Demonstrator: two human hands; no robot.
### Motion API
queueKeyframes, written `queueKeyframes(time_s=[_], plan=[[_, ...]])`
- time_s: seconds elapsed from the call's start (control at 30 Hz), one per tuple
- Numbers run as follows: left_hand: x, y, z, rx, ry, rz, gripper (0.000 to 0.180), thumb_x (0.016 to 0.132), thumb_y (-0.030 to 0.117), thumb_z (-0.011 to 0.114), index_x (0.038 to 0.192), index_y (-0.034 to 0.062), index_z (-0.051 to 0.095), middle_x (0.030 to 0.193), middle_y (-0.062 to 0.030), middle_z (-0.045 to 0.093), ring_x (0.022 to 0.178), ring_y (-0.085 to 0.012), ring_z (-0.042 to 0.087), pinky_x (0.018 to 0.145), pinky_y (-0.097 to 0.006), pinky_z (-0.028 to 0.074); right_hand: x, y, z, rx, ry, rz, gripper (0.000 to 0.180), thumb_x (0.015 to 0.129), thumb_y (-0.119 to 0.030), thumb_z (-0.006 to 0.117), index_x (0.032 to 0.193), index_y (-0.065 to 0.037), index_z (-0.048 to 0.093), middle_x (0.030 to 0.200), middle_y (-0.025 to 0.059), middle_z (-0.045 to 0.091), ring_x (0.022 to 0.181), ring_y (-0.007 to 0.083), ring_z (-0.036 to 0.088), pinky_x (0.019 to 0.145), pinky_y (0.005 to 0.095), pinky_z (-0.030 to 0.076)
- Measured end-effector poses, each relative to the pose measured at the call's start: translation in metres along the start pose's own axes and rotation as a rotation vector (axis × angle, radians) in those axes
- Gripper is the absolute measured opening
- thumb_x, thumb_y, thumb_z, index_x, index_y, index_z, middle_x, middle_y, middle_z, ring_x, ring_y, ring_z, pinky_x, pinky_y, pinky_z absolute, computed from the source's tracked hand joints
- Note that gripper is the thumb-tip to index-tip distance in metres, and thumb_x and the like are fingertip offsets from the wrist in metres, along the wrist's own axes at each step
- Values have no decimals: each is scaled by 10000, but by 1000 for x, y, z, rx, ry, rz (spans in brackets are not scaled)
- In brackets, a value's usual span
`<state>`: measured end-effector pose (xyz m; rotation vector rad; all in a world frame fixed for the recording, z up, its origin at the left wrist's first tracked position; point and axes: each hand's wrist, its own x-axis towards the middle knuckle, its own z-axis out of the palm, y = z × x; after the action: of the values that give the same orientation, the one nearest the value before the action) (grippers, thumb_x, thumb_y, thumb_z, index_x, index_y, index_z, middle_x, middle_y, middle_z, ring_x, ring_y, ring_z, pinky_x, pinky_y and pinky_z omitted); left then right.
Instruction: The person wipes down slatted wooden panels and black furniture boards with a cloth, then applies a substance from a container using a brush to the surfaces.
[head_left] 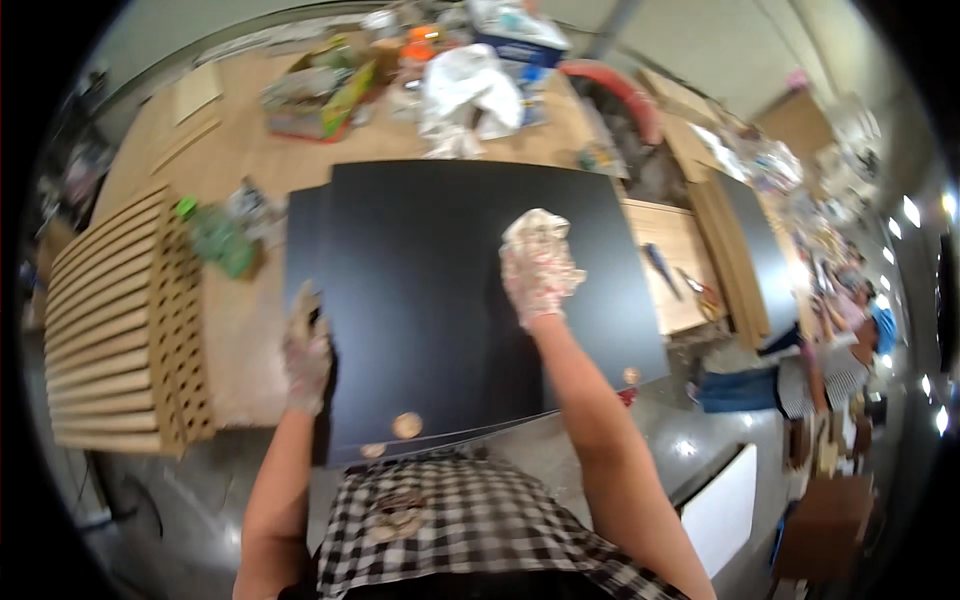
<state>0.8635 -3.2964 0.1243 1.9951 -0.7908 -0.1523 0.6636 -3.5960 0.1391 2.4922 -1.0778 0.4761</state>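
A large black panel (430, 290) lies flat in front of me, over another dark panel (306, 232) whose left strip shows. My left hand (307, 355), in a pale, stained glove, rests at the panels' left edge with its fingers stretched out. Pressed on the right half of the upper panel is my right hand (540, 265), in a white covering with red specks. Its fingers are blurred; whether it bunches a cloth I cannot make out. Round tan patches (407, 425) sit near the panel's front edge.
Slatted brown boards (110, 325) and a green bottle (220, 240) stand left. Behind are a cluttered box (315, 98) and white plastic bag (470, 90). Scissors (700, 290) and a blue-handled tool (661, 268) lie right. A person (800, 385) is farther right.
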Motion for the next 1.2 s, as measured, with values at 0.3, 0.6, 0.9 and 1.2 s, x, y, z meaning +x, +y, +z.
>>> queueKeyframes(time_s=[0.3,0.6,0.9,1.2], plan=[[15,-7,-3,-68,52,73,402,934,46,490,1336,40,485,1223,-142,622,1166,-283,564,1018,-362,413,-26,-166,-63,404,15,-315,587,701,-353,637,1240,-131,577,1232,147,547,1011,338,547,791,563,433],[24,-62,-13,-545,-55,1,420,964,126,480,1358,-17,454,1223,-104,575,1078,-180,553,955,-308,441,-90,-222,-142,703,-179,-579,459,837,-305,560,1141,37,583,1289,242,507,1225,406,455,1041,483,348],[45,-72,-16,-734,-388,-38,479,1017,269,392,1422,16,366,1433,-119,416,1355,-244,371,1140,-362,249,-127,-215,-159,1032,-529,-1035,399,789,-154,573,1187,-133,586,1343,108,502,1274,291,445,1046,427,363],[41,-56,-9,-831,-361,-8,421,1031,125,325,1435,9,339,1448,-112,416,1337,-214,398,1133,-316,278,-36,-103,-121,1327,-68,257,426,861,-341,576,1201,-84,586,1174,91,609,1094,268,588,962,349,453]])
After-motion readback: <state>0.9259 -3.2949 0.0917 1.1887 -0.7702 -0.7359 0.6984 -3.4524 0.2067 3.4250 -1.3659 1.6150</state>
